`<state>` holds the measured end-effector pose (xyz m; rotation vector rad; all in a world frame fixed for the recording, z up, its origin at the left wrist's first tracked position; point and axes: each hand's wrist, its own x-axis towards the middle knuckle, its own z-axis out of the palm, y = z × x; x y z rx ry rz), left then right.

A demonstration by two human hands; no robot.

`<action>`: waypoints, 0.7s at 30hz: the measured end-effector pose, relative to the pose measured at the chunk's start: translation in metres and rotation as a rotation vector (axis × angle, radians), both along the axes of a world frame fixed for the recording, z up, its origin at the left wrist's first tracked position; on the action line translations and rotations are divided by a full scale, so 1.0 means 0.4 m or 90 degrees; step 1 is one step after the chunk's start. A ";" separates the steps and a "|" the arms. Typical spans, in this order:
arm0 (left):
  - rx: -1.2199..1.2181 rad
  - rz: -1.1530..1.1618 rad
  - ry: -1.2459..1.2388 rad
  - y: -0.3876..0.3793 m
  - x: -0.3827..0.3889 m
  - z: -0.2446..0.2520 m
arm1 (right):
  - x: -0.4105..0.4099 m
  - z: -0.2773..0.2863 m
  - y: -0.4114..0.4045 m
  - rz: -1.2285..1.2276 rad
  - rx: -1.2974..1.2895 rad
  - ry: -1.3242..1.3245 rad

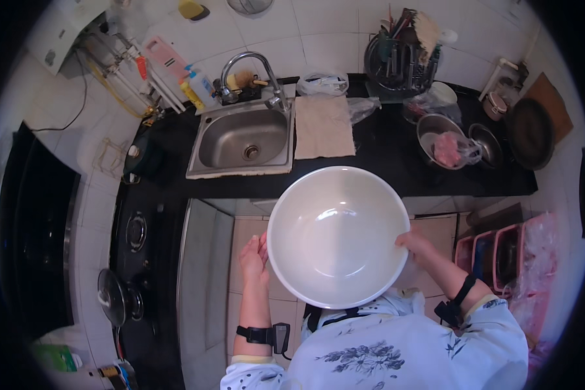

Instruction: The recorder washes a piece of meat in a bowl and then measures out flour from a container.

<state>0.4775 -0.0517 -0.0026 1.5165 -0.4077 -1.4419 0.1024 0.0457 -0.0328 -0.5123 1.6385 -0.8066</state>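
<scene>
A large white basin (339, 239) is held up in front of my body, its open side facing the camera; its inside shows nothing in it. My left hand (254, 257) supports the basin's left rim, with the fingers partly hidden behind it. On the opposite side, my right hand (412, 243) grips the rim, thumb on the inner edge. Beyond the basin lies the black countertop (385, 168) with a stainless steel sink (243, 139), a curved faucet (247, 56) and a beige cloth (324, 127) beside the sink.
On the counter's right stand a metal bowl (426, 129) holding a plastic bag with pink contents (447, 148), and a dark pan (530, 134). A utensil rack (402, 63) is by the wall. To my left is a gas stove (148, 273) with a lidded pan (112, 297); pink shelving (509, 258) stands right.
</scene>
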 end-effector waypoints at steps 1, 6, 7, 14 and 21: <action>0.006 -0.003 0.003 -0.065 -0.008 -0.014 | -0.008 -0.004 -0.061 -0.003 0.006 0.003; 0.021 -0.091 0.088 -0.402 -0.054 -0.119 | -0.045 -0.060 -0.297 -0.088 -0.032 0.055; 0.033 -0.100 0.116 -0.449 -0.074 -0.129 | -0.063 -0.079 -0.325 -0.093 -0.024 0.060; 0.047 -0.230 0.163 -0.776 -0.146 -0.212 | -0.073 -0.115 -0.521 -0.202 -0.027 0.043; 0.094 -0.301 0.169 -0.919 -0.180 -0.296 | -0.113 -0.152 -0.625 -0.227 -0.007 0.067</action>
